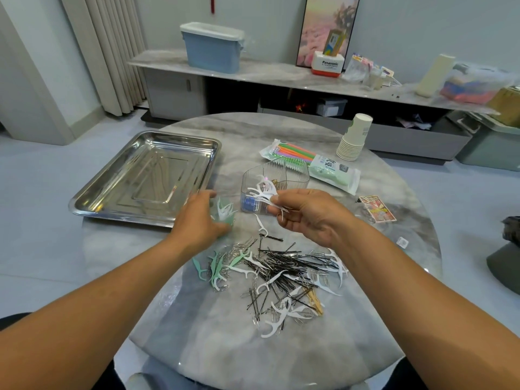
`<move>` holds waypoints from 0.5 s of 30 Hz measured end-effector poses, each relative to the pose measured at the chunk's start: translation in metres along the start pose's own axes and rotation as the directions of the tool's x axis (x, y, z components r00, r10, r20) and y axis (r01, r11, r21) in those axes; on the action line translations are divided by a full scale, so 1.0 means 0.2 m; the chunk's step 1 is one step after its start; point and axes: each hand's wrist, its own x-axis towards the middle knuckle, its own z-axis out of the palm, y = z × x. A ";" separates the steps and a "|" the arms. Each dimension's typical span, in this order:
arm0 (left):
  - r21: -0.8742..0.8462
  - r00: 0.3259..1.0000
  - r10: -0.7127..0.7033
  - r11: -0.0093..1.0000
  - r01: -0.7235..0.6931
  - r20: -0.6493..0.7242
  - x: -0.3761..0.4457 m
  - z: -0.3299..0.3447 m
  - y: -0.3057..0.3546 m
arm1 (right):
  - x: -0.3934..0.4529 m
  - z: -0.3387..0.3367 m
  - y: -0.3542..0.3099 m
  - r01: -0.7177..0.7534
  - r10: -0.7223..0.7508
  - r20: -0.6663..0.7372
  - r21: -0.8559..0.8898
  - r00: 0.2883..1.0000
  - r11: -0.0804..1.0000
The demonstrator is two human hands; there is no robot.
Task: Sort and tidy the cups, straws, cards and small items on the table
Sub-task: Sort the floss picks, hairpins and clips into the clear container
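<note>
The right hand (306, 218) is raised above the bench (225, 347) just right of centre, its fingers curled round a bunch of white floss picks (263, 194) that fan out toward 11 o'clock. The left hand (201, 218) is low at centre-left, fingers curled round a few white and green picks (226, 212); its exact grip is blurred.

Just behind the right hand's bunch stands a clear box (277, 175), and a single white pick (261, 225) lies on the bench between the two hands. Toward 6 o'clock from the hands sprawls a mixed pile (281, 273): black hairpins, silver paper clips and white picks tangled together, with green picks (215, 270) at its 9 o'clock edge.

A steel tray (92, 201) sits at 10 o'clock, its near rim just beside the left hand. At 1 o'clock lies a pack of coloured straws (295, 154), touching a green-and-white packet (334, 173) beside it. A stack of paper cups (355, 137), turned mouth down, stands just beyond them. A card deck (377, 208) lies at 3 o'clock, near the right wrist.
</note>
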 end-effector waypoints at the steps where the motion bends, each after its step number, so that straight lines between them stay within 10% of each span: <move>1: -0.026 0.999 0.034 0.999 -0.034 0.013 0.00 0.00 0.01 | -0.01 -0.01 -0.01 -0.027 0.028 0.033 -0.011 0.999 1.000; 8: 0.172 0.913 0.399 0.896 -0.409 0.088 -0.01 -0.06 0.10 | -0.06 -0.09 -0.09 -0.206 0.258 0.232 -0.227 0.938 0.952; 15: 0.007 0.889 0.449 0.892 -0.452 0.095 -0.04 -0.04 0.09 | -0.05 -0.09 -0.07 -0.267 0.326 0.226 -0.258 0.918 0.929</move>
